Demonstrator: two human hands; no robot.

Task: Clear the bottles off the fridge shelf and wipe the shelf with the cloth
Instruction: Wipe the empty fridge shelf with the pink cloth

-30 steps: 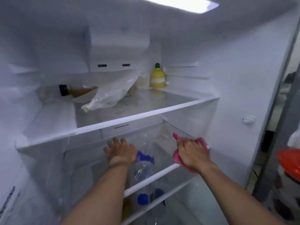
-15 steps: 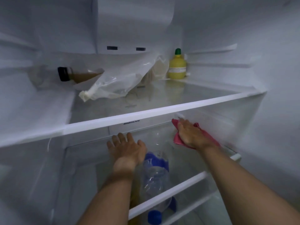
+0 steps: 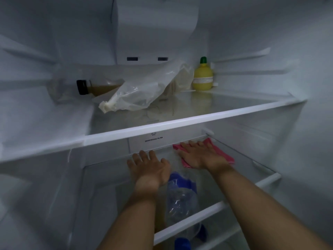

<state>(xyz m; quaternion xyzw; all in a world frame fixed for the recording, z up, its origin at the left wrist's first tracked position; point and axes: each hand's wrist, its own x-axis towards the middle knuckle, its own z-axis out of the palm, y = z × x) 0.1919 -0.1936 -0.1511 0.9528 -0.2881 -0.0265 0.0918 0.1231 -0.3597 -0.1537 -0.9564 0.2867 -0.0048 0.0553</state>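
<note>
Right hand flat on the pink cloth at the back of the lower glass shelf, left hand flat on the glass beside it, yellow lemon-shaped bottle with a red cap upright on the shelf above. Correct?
One error: the yellow lemon-shaped bottle has a green cap, not red, as the head view shows. The rest holds: right hand flat on the pink cloth at the back of the lower glass shelf, left hand flat beside it.

Pink cloth (image 3: 223, 153) lies flattened at the back right of the bare glass shelf (image 3: 239, 159), plastic bottles (image 3: 180, 197) visible beneath.
</note>
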